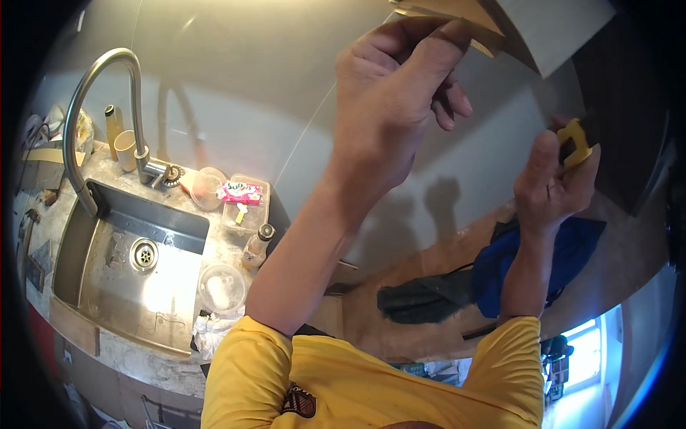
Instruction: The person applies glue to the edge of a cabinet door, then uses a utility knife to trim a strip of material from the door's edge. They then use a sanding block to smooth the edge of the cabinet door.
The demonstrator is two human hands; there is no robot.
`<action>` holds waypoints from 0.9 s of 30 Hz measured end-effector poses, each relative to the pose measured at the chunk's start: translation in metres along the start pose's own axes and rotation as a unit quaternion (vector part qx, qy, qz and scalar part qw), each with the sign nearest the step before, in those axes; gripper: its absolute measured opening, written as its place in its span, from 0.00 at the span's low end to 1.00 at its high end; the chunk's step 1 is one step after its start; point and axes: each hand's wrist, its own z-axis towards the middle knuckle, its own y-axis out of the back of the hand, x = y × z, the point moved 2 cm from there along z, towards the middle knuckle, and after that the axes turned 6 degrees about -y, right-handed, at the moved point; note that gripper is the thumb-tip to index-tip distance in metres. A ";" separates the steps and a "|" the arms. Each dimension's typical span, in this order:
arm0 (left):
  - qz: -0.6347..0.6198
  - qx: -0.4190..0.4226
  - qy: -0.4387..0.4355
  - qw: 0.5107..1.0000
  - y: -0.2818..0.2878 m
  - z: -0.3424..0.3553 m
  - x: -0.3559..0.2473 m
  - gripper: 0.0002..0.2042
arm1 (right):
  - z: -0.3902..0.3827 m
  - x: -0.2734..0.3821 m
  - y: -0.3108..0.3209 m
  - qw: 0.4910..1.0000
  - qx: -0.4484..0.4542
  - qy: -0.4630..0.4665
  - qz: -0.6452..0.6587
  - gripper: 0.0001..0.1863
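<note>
My left hand (400, 93) is raised high, thumb and forefinger pinched together at the lower edge of a wooden cabinet (554, 28). What the pinch holds, if anything, is hidden; a thin pale-yellow strip (483, 48) shows just beside the fingertips. Lower and to the right, my right hand (554, 179) is closed round a yellow and black tape measure (574, 143), gripped between thumb and fingers. A dark panel (622, 129) stands right behind that hand.
At left, a steel sink (93, 286) with a tall curved faucet (133, 64) sits in a stained countertop (171, 372). Beside it are a bottle (257, 247), plastic tubs (223, 289) and a pink packet (239, 192). Blue and dark cloth (493, 268) lies on a wooden surface below my right arm.
</note>
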 end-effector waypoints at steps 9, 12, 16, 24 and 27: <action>0.076 -0.058 -0.087 0.992 -0.011 -0.027 0.004 0.20 | 0.030 0.018 -0.046 0.986 -0.133 0.102 -0.025 0.23; 0.158 -0.082 -0.099 0.979 -0.016 -0.025 -0.006 0.20 | 0.033 0.011 -0.048 0.976 -0.154 0.149 -0.034 0.22; 0.198 -0.122 -0.125 0.965 -0.017 -0.027 -0.004 0.19 | 0.032 0.019 -0.039 0.974 -0.114 0.190 -0.040 0.21; 0.285 -0.054 -0.156 0.944 -0.029 -0.021 0.003 0.16 | 0.005 0.004 -0.016 0.994 -0.024 0.040 0.098 0.14; 0.269 -0.038 -0.215 0.938 -0.029 -0.015 0.004 0.13 | -0.001 0.008 -0.009 0.996 0.063 -0.011 0.057 0.12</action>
